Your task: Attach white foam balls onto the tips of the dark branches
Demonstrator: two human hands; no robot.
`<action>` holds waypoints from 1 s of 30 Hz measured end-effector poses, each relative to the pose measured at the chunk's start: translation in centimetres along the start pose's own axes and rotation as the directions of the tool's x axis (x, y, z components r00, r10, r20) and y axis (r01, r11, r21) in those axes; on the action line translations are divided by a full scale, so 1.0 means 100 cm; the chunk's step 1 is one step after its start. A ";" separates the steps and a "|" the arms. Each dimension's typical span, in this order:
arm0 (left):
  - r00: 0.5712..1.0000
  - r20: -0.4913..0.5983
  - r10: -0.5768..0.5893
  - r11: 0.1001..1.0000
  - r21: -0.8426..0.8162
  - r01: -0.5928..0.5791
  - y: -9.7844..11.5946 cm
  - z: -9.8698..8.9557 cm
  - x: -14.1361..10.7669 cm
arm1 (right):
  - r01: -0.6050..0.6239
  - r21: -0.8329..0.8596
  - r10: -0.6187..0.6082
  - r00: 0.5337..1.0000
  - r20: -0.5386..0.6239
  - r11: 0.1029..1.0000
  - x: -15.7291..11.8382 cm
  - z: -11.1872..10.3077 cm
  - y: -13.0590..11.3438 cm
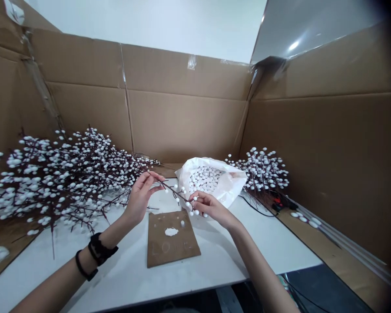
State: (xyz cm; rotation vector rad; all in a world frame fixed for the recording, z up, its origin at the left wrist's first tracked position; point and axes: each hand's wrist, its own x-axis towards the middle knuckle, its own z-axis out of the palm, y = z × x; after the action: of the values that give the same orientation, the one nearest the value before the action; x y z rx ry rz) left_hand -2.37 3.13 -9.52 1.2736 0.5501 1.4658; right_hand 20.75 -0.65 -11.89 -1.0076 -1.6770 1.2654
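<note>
A thin dark brown twig (172, 189) with several white berries is held above the table. My left hand (143, 193) pinches its upper left end between thumb and fingers. At the lower right end, my right hand (208, 206) has its fingers closed among the berries; which part they pinch is too small to tell. Just behind my right hand, an open white plastic bag (230, 187) holds many loose white berries (203, 177). Below the hands lies a brown cardboard square (172, 254) with a white blob (171, 231) on it.
A large pile of berry branches (61, 174) covers the left of the white table (215, 261). A smaller bunch (265, 169) lies at the back right, near a black cable (256, 210) and a red and black tool (278, 203). Cardboard walls (185, 121) surround the table.
</note>
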 end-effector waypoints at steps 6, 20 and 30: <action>0.993 0.020 -0.114 0.954 0.283 0.104 -0.018 -0.043 -0.014 | -0.057 0.002 0.057 0.997 0.041 0.998 -0.001 -0.009 0.022; 0.947 0.254 -0.199 0.842 0.539 0.033 -0.034 -0.064 -0.020 | -0.028 -0.261 0.118 0.935 0.334 0.965 -0.014 -0.029 0.023; 0.881 0.384 -0.275 0.764 0.644 -0.042 -0.051 -0.076 -0.016 | -0.099 -0.232 0.182 0.911 0.371 0.968 -0.013 -0.028 0.025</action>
State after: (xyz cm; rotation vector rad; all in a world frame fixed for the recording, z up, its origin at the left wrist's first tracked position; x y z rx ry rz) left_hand -7.35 5.46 -16.95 2.0134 0.8267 0.8141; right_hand 24.15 -0.44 -14.01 -1.0658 -2.1104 1.4828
